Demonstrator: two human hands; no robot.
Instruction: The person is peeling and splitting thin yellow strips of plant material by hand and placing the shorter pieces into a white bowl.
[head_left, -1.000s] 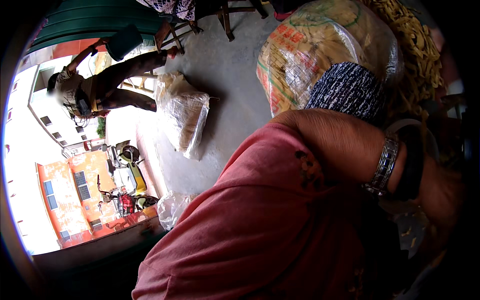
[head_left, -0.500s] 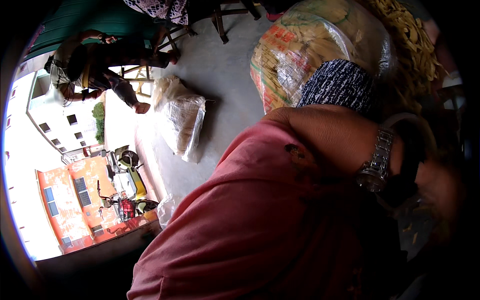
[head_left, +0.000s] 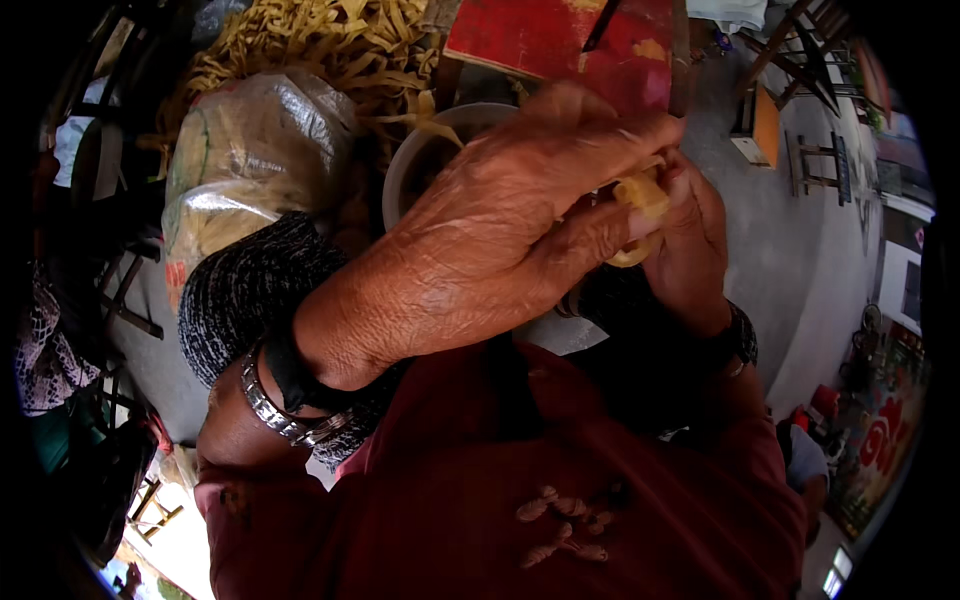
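Note:
My left hand point(head_left: 480, 220) reaches across the middle, its thumb and fingers pinched on a curled, pale yellow strip point(head_left: 640, 196). My right hand point(head_left: 692, 235) is closed around the other side of the same strip, so the two hands meet there. Part of the strip is hidden between the fingers, and what it is made of cannot be made out. Behind my left hand stands a white bucket point(head_left: 393, 178), partly covered by the hand. Another flat yellow strip point(head_left: 428, 124) hangs over its rim.
A heap of yellow strips point(head_left: 310, 40) lies at the far left, beside a bulging plastic sack point(head_left: 255, 150). Beyond my hands is a worn red board point(head_left: 540, 45) with a dark stick-like thing on it. Wooden stools point(head_left: 822, 165) stand at the right.
The view has swung from the doorway side to my lap and hands. My left hand, blurred at the right edge before, is now in the middle; my right hand and the strip have come into view.

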